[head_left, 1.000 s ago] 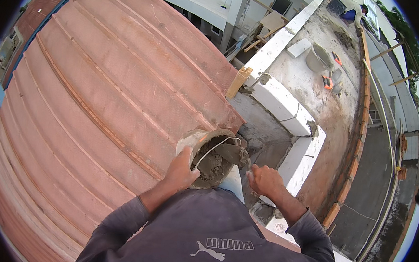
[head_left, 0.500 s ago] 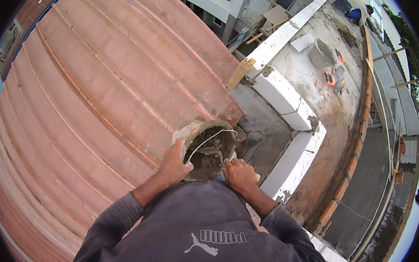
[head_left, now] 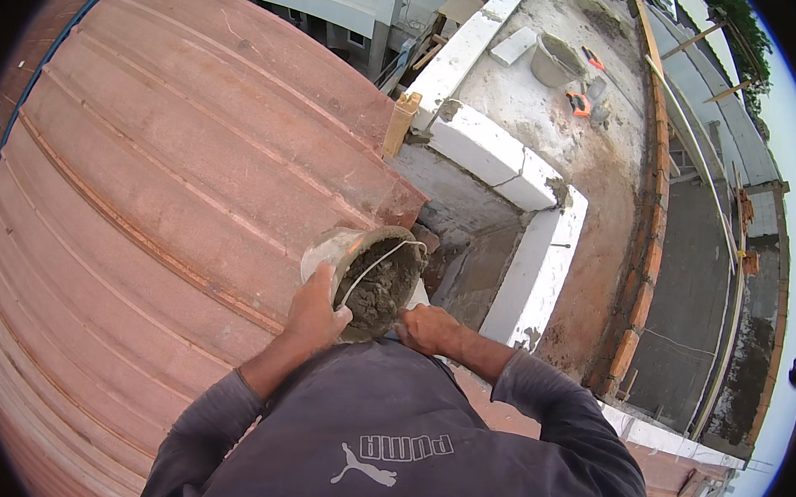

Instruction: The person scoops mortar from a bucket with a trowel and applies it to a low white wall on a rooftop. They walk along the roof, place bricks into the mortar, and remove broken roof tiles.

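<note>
A mortar-smeared bucket [head_left: 323, 254] with a thin wire handle [head_left: 376, 267] is tilted in front of my body, its mouth facing me. Wet grey mortar [head_left: 378, 294] fills much of it. My left hand [head_left: 316, 309] is closed on the bucket's left rim, thumb at the edge. At the right rim my right hand [head_left: 429, 329] is closed round a trowel. The hand hides its handle, and its blade cannot be made out against the mortar.
Ribbed red metal roofing [head_left: 191, 148] spreads to the left. White block walls [head_left: 494, 158] bound a recess on the right. Beyond lie another bucket [head_left: 556, 63], orange-handled tools [head_left: 579, 104] and a white block [head_left: 513, 46]. A brick edge [head_left: 642, 296] runs along the far right.
My view has shifted, moving the surroundings left and up in the picture. The trowel blade, visible over the mortar earlier, no longer stands out. Both hands remain at the bucket.
</note>
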